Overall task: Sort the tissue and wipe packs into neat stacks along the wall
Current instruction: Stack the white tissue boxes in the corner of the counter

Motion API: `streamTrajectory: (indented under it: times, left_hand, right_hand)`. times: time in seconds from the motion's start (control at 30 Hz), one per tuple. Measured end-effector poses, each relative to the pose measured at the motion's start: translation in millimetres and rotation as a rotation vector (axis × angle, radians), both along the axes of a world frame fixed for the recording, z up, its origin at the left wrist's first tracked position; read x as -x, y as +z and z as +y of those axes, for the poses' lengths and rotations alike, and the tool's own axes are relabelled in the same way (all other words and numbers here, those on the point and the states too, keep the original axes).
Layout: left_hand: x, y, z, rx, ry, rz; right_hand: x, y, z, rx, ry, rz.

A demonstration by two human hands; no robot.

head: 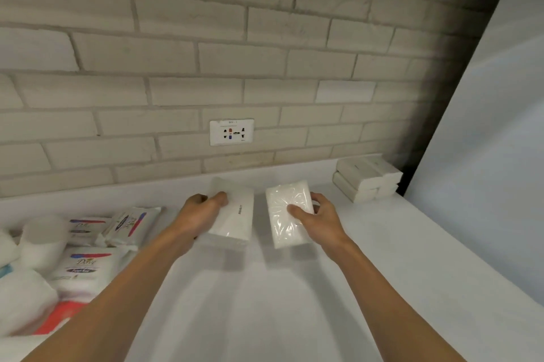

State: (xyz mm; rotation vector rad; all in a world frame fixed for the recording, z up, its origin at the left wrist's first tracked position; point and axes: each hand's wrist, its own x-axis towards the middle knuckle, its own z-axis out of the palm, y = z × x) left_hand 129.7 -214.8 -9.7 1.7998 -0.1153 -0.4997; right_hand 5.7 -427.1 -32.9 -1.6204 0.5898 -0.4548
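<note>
My left hand (pixel 203 211) grips a white tissue pack (pixel 235 214) by its left side, thumb on top, over the white counter (pixel 265 302). My right hand (pixel 318 217) holds a second white tissue pack (pixel 282 208) in shiny wrap, thumb pressed on its top face and fingers round its right edge. The two packs sit side by side a little in front of the brick wall (pixel 206 67). A stack of white tissue packs (pixel 368 182) stands against the wall at the far right corner.
A loose pile of wipe packs (pixel 85 267) with blue and red print, plus plain white packs, fills the counter's left side. A wall socket (pixel 231 132) sits above the counter. A pale panel (pixel 485 155) closes the right side.
</note>
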Motion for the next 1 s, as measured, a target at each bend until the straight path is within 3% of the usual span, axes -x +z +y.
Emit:
streamTrajectory:
  times: [0.47, 0.83, 1.0]
  left_hand:
    - [51.1, 21.8, -238.2, 0.196, -0.159, 0.103]
    - [46.4, 26.7, -356.7, 0.295, 0.033, 0.327]
    - [35.2, 18.6, -396.2, 0.352, 0.08, 0.322]
  right_hand:
    - [69.1, 30.8, -221.1, -0.03, -0.219, -0.038]
    - [44.6, 37.5, -342.9, 0.012, -0.204, 0.024]
    - [20.5, 41.6, -389.7, 0.057, -0.206, 0.099]
